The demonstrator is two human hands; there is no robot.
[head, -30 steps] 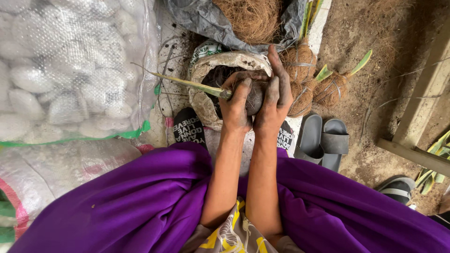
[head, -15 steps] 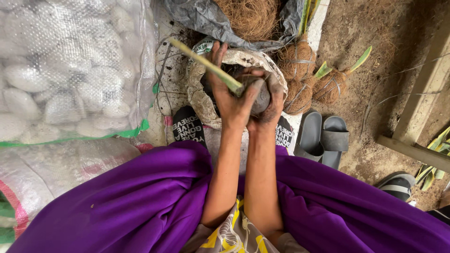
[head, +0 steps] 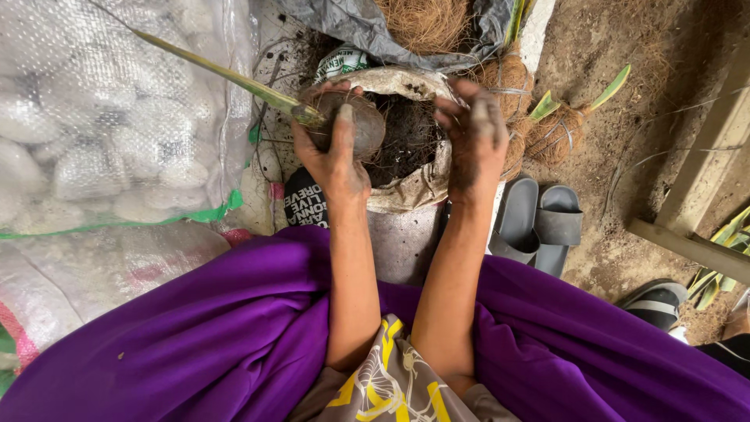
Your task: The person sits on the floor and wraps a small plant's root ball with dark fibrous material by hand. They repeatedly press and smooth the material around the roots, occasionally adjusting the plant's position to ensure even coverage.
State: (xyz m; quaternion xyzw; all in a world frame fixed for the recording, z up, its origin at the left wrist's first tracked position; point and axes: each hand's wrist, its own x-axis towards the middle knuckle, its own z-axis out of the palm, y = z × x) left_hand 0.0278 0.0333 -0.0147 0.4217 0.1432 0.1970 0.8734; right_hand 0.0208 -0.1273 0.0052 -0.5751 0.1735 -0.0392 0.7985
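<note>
Left hand (head: 337, 156) wrapped around a soil-caked seedling root ball (head: 349, 123), thumb across the front, gripping firmly. Long green stalk (head: 226, 76) running off toward 10 o'clock, over the clear sack of white lumps (head: 101, 117). Root ball sitting at the 9 o'clock edge of the soil bag (head: 406, 184), just above the dark soil (head: 406, 137). Right hand (head: 473, 137) dirty, fingers loosely spread, holding nothing, hovering over the 3 o'clock rim of the bag.

Risks, judged from this layout: stalk long and thin, levered from one end, likely to kink or snap at the base if swung against the sack. Root ball crumbly, liable to shed soil or break apart under too tight a squeeze. Bag rim floppy and rolled down, liable to fold in or tip and spill soil onto the floor near the grey sandals (head: 539, 223) at 4 o'clock. Finished coir-wrapped seedlings (head: 547, 129) crowded at 2 o'clock, easy to knock with the free hand. Purple skirt (head: 195, 336) at 6 o'clock catching any falling dirt.
</note>
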